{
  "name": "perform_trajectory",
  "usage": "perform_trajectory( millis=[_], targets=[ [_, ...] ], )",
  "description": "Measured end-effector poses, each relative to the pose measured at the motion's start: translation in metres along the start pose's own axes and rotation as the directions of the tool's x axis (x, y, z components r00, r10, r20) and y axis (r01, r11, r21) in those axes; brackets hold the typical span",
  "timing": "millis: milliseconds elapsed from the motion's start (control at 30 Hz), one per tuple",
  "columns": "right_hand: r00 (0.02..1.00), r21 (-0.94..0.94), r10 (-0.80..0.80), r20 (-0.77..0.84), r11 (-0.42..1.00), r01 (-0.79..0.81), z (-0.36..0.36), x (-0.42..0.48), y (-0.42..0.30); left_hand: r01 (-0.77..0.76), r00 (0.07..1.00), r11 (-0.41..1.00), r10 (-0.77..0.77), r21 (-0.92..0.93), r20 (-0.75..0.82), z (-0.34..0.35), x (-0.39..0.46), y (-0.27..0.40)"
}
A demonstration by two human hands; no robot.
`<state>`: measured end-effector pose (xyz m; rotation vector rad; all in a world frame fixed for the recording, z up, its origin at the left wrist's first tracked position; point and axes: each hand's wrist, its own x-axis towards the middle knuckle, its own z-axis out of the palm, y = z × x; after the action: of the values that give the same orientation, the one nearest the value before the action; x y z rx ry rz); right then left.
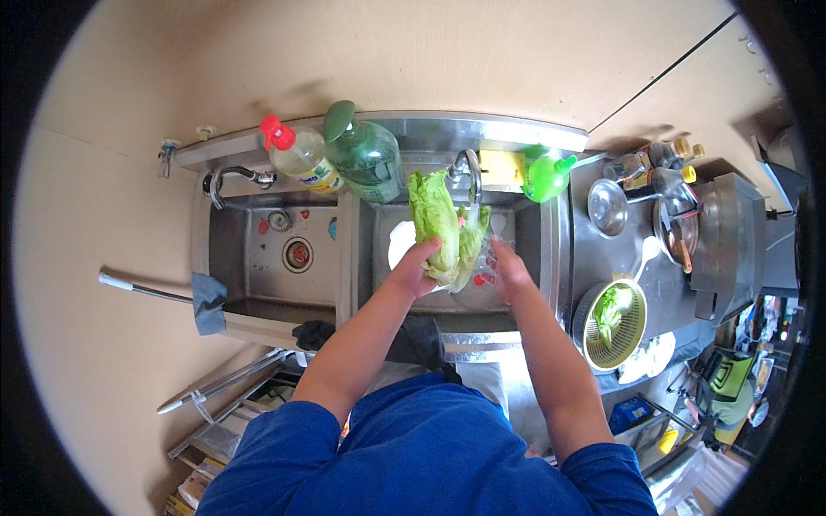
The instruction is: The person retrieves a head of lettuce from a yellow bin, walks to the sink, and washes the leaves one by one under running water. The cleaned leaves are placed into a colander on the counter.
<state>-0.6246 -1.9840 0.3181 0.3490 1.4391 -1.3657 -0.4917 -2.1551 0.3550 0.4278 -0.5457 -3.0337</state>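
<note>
My left hand (416,269) grips the base of a head of green leaf lettuce (433,216), its thumb across the pale stem end. The lettuce is held upright above the right basin of a steel double sink (387,284). Behind and to its right, a looser lettuce leaf (474,240) hangs under the curved chrome faucet (475,177), from which water runs. Just right of that leaf is my right hand (508,269), its fingers apart and wet, with nothing plainly in them. A white dish (401,244) lies in the basin, partly hidden by the lettuce.
A red-topped pump bottle (306,161), a large green bottle (368,161), a yellow sponge (502,169) and a bright green bottle (547,179) line the sink's back. At right, a colander (584,329) holds lettuce leaves, near a metal bowl (608,208). Scraps dot the left basin (258,290).
</note>
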Motion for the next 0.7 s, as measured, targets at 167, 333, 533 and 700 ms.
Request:
perform_trajectory(
  millis=[167, 333, 533, 700],
  targets=[
    [0.924, 0.334, -0.217, 0.315, 0.937, 0.106, 0.035, -0.018, 0.020, 0.060, 0.998, 0.994, -0.059, 0.094, -0.011, 0.006, -0.007, -0.005],
    [0.869, 0.486, -0.270, 0.414, 0.873, 0.039, 0.032, -0.009, 0.039, 0.028, 0.999, 0.999, -0.029, 0.035, 0.043, 0.021, -0.013, -0.013],
    [0.888, 0.520, -0.218, 0.405, 0.853, -0.027, 0.041, -0.023, 0.040, 0.073, 0.996, 0.994, -0.077, 0.086, 0.042, 0.013, -0.011, -0.023],
    [0.951, 0.464, -0.109, 0.290, 0.885, -0.040, 0.028, -0.007, 0.038, -0.063, 0.987, 0.997, 0.058, 0.032, 0.147, 0.021, -0.044, -0.002]
  ],
)
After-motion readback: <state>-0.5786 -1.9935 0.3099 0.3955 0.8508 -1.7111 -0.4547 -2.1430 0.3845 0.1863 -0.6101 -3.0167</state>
